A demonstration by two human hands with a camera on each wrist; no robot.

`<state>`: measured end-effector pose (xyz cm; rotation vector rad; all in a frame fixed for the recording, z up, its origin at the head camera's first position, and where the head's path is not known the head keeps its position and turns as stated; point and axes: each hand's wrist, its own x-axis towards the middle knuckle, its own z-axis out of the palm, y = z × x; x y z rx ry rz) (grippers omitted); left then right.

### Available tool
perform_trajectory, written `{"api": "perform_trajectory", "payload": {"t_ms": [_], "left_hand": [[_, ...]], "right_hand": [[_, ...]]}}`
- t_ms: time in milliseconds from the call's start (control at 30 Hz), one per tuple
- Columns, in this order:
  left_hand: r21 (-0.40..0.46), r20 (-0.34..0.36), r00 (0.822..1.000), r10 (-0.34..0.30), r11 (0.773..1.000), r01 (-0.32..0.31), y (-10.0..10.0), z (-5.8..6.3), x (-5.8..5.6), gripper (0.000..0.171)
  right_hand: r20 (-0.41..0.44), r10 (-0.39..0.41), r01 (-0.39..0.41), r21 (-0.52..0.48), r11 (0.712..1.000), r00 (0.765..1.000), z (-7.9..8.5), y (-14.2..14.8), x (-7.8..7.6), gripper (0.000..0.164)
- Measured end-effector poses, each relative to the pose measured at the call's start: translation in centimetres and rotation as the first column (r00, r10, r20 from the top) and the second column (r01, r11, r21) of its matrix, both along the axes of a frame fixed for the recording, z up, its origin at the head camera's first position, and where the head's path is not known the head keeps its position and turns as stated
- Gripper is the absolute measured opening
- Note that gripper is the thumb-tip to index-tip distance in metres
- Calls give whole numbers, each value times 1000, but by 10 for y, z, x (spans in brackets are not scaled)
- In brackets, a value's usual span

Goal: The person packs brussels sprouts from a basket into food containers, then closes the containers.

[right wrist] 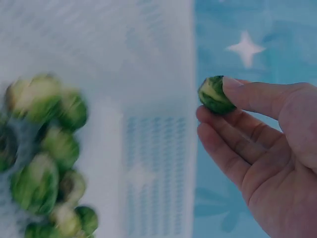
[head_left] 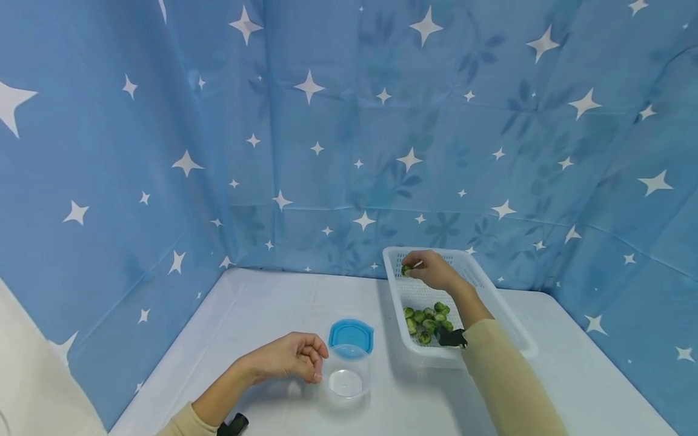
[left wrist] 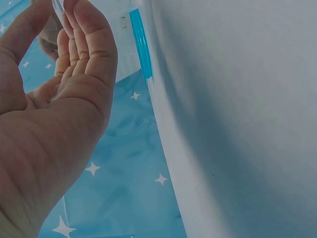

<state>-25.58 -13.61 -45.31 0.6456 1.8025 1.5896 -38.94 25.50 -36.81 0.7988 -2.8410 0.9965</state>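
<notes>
Between thumb and fingertips, my right hand (head_left: 432,269) pinches a Brussels sprout (right wrist: 216,94) over the far end of a white plastic basket (head_left: 511,313). More Brussels sprouts (right wrist: 37,183) lie piled in the near end of that basket. My left hand (head_left: 289,358) is at the left side of a clear round plastic tub (head_left: 346,383), its fingers bent. Part of the tub's clear edge (left wrist: 58,9) shows between that thumb and fingers in the left wrist view, as if pinched there. The tub stands upright with its mouth up, and nothing shows inside it.
A blue lid (head_left: 351,334) lies on the white table (head_left: 272,303) just behind the tub. Blue curtains (head_left: 338,151) with white stars hang behind the table and along its sides. The basket's near wall rises to the right of the tub.
</notes>
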Motion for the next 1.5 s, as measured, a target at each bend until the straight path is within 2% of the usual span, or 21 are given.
{"api": "perform_trajectory", "payload": {"t_ms": [200, 367, 667, 833, 1033, 1267, 1500], "left_hand": [[6, 4, 1000, -2, 1000, 2, -1, 0, -1, 47], [5, 10, 1000, -4, 1000, 4, 0, 0, -1, 48], [2, 7, 1000, 8, 1000, -8, 0, 0, 0, 47], [4, 12, 1000, 6, 1000, -6, 0, 0, 1, 46], [2, 13, 1000, 8, 1000, -8, 1, 0, 1, 48], [-9, 19, 999, 43, 999, -43, 2, 0, 0, 48], [-6, 11, 999, 33, 999, -33, 0, -2, 0, 48]], "right_hand": [[-62, 21, -27, -103, 994, 998, 20, -19, 24, 27], [-123, 35, -51, -130, 990, 992, 26, -32, 45, 27], [-153, 33, -60, -180, 982, 988, 18, -47, 74, 25], [-176, 74, -114, -228, 967, 982, 5, -53, 85, 25], [-112, 144, -170, -270, 948, 983, -5, -65, 91, 28], [-18, 211, -205, -316, 926, 977, -8, -79, 95, 30], [22, 256, -233, -351, 907, 966, -19, -86, 95, 28]]}}
